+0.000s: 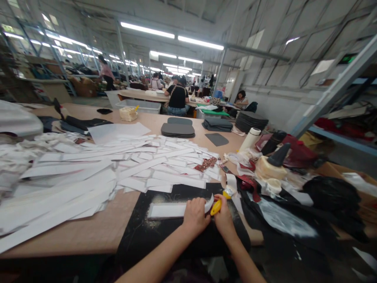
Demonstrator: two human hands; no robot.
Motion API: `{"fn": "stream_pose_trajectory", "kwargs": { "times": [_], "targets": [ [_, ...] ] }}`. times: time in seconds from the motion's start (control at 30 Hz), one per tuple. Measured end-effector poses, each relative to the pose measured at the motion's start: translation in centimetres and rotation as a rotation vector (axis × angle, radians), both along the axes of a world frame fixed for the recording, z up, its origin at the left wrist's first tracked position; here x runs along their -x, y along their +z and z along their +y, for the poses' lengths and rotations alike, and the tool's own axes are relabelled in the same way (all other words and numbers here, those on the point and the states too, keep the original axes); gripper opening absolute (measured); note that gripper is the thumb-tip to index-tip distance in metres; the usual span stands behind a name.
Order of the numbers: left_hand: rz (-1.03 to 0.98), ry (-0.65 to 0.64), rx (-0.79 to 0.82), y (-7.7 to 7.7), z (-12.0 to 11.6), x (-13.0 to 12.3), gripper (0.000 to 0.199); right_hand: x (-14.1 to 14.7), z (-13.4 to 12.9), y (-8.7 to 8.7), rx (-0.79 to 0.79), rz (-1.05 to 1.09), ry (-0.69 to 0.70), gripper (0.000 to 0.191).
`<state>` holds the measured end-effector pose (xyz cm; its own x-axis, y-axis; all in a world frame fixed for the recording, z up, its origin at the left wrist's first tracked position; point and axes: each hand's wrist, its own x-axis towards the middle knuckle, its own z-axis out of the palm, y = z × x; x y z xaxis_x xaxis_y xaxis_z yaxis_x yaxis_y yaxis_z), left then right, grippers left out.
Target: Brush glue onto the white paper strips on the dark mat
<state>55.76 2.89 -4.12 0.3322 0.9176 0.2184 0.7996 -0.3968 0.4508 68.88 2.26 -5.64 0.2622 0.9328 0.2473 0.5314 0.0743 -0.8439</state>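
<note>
A long white strip [167, 211] with a grey edge lies on a black mat [138, 232] in front of me. My left hand [196, 215] rests over its right part, fingers curled and closed on it. The strip's right end bends upward between my two hands. My right hand [223, 216] is closed around a brush with a yellow handle [216, 207], its pale bristles pointing up and away. The fingertips of my right hand are beside the raised strip end; whether they pinch it I cannot tell.
Many white strips [159, 161] are spread over the table [97, 232]. Behind them lie stacked dark grey panels [178, 130]. To the right stand a white bottle [250, 138] and a glue-crusted container [271, 169] among scraps. Several people work farther back.
</note>
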Motion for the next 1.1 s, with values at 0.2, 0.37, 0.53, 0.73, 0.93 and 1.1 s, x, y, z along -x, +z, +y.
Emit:
{"fn": "stream_pose_trajectory", "kwargs": {
  "times": [0.2,0.37,0.53,0.73,0.93,1.1],
  "targets": [
    [-0.526,0.193,0.314,0.6,1.4,-0.1,0.007,0.4,-0.2,-0.9,0.021,-0.058,-0.016,0.036],
    [-1.096,0.436,0.477,2.4,4.7,6.1,0.006,0.0,-0.2,-1.9,0.057,-0.112,0.001,0.035],
    [-1.483,0.685,0.303,5.8,6.3,18.5,0.003,-0.1,-0.2,-2.5,0.056,-0.161,0.009,0.035],
    [-1.704,0.892,-0.078,11.6,4.5,30.8,0.013,0.5,-0.1,-2.3,0.034,-0.193,-0.031,0.037],
    [-1.573,0.875,-0.539,16.3,7.0,32.1,0.011,0.7,-0.1,-2.8,-0.034,-0.242,-0.045,0.037],
    [-1.030,0.726,-0.731,16.1,14.9,23.9,0.014,0.4,0.2,-4.1,-0.109,-0.266,-0.063,0.034]
  ]
}}
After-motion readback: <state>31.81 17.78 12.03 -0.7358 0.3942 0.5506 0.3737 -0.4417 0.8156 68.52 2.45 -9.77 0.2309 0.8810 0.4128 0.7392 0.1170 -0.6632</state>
